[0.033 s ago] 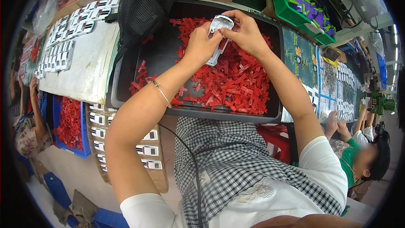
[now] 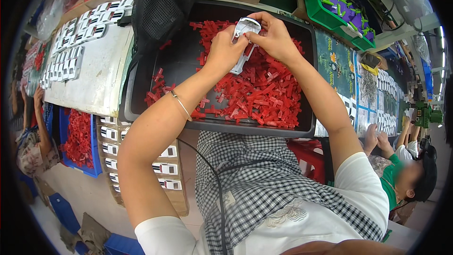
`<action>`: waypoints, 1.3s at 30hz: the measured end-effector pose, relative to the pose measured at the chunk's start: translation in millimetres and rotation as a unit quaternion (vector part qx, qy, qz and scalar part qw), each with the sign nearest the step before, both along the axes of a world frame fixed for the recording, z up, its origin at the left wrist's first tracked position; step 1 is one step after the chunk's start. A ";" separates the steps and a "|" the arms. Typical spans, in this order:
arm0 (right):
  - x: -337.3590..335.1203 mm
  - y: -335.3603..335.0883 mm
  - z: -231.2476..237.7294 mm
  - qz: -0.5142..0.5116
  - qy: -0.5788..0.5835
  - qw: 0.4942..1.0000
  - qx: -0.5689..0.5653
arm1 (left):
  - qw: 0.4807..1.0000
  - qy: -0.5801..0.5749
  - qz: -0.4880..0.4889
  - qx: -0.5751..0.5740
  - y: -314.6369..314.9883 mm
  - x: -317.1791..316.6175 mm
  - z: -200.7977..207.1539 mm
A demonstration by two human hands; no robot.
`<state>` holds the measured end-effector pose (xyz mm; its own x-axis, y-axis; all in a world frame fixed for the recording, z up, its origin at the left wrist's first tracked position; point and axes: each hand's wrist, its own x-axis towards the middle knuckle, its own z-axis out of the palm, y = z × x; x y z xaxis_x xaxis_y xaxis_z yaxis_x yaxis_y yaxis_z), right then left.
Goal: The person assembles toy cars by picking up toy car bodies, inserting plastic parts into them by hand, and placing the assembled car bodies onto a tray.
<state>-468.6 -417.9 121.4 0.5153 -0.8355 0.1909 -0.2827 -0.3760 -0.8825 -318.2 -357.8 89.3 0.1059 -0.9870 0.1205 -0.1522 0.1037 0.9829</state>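
Upper centre: left hand & right hand both grip white toy-car shell over black tray w/ red plastic pieces.

- In front of me a tray sits on the bench, with a heap of small plastic pieces lying in it.
- I see both hands, left hand and right hand, above the heap, sharing a toy car shell.
- Left of the tray lies a board carrying rows of toy cars.
- A mesh bag lies over the tray's far left corner.
- Behind the tray to the right stands a crate.
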 end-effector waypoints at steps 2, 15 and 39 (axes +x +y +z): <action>1.3 -0.2 -1.5 -0.003 -0.002 1.000 -0.006 | 1.000 -0.023 0.004 0.008 0.4 0.4 0.6; -2.4 3.4 16.6 -0.005 -0.161 0.986 0.034 | 0.962 0.273 0.011 -0.021 55.2 82.7 82.3; -8.5 -1.3 17.5 0.002 0.021 0.982 -0.187 | 0.555 -0.681 0.477 -0.010 80.7 432.6 -68.9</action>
